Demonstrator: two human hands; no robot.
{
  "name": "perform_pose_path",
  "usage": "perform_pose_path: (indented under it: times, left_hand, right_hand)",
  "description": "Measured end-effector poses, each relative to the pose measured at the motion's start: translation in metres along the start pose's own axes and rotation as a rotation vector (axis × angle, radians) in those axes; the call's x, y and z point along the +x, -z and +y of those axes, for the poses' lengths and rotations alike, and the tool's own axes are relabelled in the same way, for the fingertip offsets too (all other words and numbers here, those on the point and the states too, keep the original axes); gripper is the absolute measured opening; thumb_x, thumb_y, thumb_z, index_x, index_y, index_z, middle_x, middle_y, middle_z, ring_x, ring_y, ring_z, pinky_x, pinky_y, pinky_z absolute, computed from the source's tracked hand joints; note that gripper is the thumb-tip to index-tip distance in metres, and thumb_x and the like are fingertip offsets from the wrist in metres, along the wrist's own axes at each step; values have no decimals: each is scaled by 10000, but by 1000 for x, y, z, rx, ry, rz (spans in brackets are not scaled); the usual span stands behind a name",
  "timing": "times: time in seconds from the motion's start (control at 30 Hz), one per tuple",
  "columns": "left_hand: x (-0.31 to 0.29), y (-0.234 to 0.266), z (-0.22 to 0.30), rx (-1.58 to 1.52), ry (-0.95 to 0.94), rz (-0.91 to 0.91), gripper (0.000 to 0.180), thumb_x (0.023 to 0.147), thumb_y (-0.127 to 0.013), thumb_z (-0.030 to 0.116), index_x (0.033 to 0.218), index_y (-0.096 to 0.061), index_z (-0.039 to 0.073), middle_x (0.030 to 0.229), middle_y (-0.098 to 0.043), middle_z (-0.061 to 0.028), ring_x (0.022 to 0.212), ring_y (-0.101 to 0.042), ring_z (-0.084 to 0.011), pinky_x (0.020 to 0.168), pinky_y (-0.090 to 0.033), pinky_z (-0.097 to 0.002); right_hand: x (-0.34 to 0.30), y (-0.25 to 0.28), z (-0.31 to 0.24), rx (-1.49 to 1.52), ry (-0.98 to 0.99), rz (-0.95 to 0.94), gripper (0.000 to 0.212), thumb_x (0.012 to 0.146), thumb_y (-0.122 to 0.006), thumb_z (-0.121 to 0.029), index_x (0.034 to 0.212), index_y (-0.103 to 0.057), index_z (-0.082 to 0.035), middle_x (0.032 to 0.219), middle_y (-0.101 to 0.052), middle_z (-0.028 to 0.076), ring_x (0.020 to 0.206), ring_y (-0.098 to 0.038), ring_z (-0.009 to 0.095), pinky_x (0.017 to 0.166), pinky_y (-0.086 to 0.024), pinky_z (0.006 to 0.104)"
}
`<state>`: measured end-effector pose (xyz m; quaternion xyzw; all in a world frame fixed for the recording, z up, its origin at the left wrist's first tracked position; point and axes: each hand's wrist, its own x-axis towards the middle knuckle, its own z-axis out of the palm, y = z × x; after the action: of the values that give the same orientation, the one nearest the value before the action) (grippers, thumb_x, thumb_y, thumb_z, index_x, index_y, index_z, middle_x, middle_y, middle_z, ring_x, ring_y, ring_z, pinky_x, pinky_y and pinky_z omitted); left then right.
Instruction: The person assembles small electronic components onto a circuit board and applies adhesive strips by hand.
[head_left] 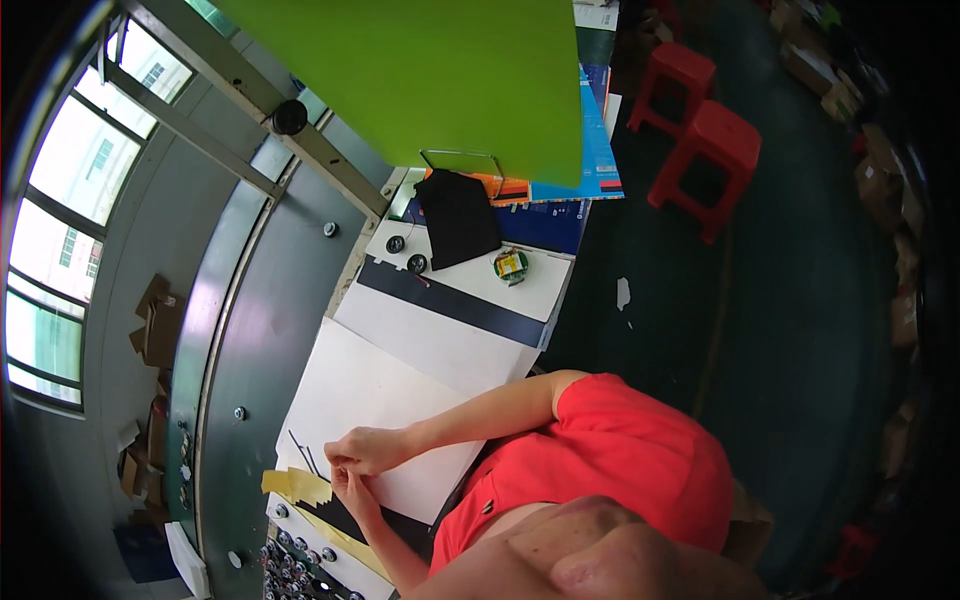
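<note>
My right hand (370, 450) and my left hand (347, 484) meet over the near left end of the white sheet (390, 375). Fingers of both are pinched together at the tips. Whatever lies between them is hidden or too small to make out. Thin black strips (304, 455) stick out beside my fingertips, and I cannot tell whether they are held. Just below lie a yellow paper sheet (300, 487) and a black piece (345, 517) with a jagged edge, partly covered by my left forearm.
Many small round metal-and-black parts (290, 565) crowd the table's lower end. Farther up are a black cloth (458, 220), a round green circuit board (510, 264) and small black discs (416, 264). A large green panel (440, 80) rises behind. Red stools (708, 160) stand on the floor.
</note>
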<state>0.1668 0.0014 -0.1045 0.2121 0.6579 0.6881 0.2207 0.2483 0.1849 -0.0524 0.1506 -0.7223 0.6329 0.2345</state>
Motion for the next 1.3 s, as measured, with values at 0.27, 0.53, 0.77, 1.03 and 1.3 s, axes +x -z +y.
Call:
perform_pose_path:
  times: [0.27, 0.53, 0.77, 1.03, 1.3]
  left_hand:
    - [4, 4, -2, 11, 34, -26, 146, 982, -622, 109, 1082, -631, 3, 1020, -645, -18, 914, -623, -97, 813, -513, -216]
    - [0, -19, 13, 49, 1, 21, 128, 968, -602, 81, 1061, -635, 0, 1012, -654, -26, 914, -621, -91, 808, -503, -208]
    - [-2, -33, 25, 35, -5, 58, 127, 962, -607, 76, 1054, -642, -4, 1005, -658, -27, 915, -622, -94, 815, -504, -214]
    - [-2, -25, 18, 38, 32, 103, 86, 977, -624, 80, 1021, -638, 7, 959, -656, -9, 850, -607, -73, 754, -492, -194]
    - [-1, -21, 20, 11, 96, 79, 87, 986, -612, 93, 983, -627, 7, 847, -620, -3, 715, -569, -66, 627, -466, -200]
  right_hand:
    - [1, -1, 7, 21, 71, 20, 103, 697, -549, 55, 753, -473, 14, 828, -508, 138, 766, -551, 343, 667, -437, 407]
    - [1, -3, 6, -10, 32, 50, 58, 698, -584, 14, 707, -529, -2, 827, -572, 146, 786, -591, 352, 678, -472, 430]
    - [0, 1, 1, 20, -10, 84, 53, 729, -588, -7, 758, -544, -7, 859, -573, 146, 803, -591, 354, 698, -470, 429]
    - [0, 7, -6, 29, -59, 52, 38, 749, -567, 15, 784, -558, 7, 878, -579, 171, 826, -595, 381, 725, -475, 453]
    - [0, 12, 1, -16, -155, 11, 92, 786, -524, -60, 770, -579, 11, 781, -625, 212, 740, -615, 398, 687, -479, 466]
